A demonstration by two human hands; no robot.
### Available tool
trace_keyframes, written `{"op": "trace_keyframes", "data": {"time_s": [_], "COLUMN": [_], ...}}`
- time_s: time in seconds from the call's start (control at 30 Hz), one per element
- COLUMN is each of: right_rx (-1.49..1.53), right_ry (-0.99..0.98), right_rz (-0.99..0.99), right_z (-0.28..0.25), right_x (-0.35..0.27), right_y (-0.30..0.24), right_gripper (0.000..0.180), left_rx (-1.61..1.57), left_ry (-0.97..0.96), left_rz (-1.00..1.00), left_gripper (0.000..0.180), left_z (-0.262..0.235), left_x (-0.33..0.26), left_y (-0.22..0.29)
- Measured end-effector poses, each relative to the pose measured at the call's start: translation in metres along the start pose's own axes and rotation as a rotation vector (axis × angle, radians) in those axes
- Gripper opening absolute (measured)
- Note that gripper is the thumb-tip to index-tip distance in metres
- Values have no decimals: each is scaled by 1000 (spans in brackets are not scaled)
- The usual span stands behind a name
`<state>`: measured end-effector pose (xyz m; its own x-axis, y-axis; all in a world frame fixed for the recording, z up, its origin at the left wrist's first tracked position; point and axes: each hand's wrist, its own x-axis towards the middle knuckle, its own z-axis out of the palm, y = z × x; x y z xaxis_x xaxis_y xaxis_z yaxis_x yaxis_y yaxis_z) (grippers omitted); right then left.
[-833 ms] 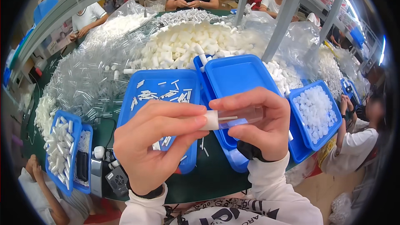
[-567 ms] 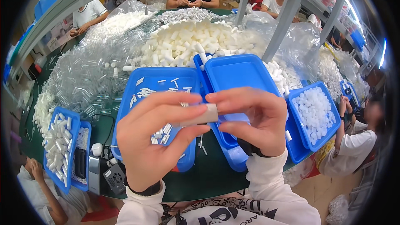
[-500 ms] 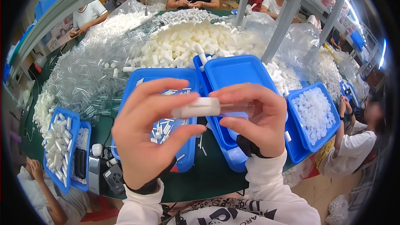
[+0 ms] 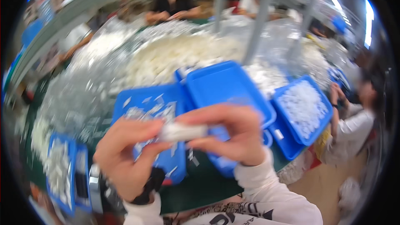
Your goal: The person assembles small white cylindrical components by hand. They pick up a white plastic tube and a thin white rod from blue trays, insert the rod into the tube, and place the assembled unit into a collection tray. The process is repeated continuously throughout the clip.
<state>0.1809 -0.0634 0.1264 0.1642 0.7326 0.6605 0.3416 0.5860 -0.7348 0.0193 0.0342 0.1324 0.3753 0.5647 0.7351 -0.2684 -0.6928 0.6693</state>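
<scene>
Between my two hands, a short white cylinder is held level above the blue trays; motion smears its details. My left hand pinches its left end between thumb and fingers. At the other end, the thumb and fingers of my right hand close on it. Whether a clear tube surrounds the white piece, I cannot tell. Behind my hands lies a blue tray with small white pieces, and beside it an upper blue tray with its flat inside showing.
A large heap of cream-white cylinders covers the back of the green table. Clear tubes are piled at left. A tray of white pieces stands right. Grey posts rise behind; other people sit around.
Both hands have come closer together and lower left in the picture, while the whole view has shifted and blurred. The clear tube seen in my right hand no longer shows separately.
</scene>
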Motion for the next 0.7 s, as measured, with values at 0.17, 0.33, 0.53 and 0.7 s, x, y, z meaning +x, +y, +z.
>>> {"op": "trace_keyframes", "data": {"time_s": [0.17, 0.33, 0.53, 0.7], "right_rx": [92, -15, 10, 92], "right_ry": [-84, -35, 10, -41], "right_rz": [10, -332, -277, -188], "right_z": [5, 0, 0, 0], "right_x": [10, 3, 4, 2], "right_y": [-3, 7, 3, 4], "right_gripper": [28, 25, 25, 29], "left_rx": [-97, -147, -167, -144], "left_ry": [-95, -90, -100, -109], "left_rz": [-46, -175, -117, -11], "left_gripper": [28, 24, 21, 20], "left_z": [-32, -11, -11, -14], "left_x": [-9, -3, -6, -10], "left_y": [-15, 2, -5, -4]}}
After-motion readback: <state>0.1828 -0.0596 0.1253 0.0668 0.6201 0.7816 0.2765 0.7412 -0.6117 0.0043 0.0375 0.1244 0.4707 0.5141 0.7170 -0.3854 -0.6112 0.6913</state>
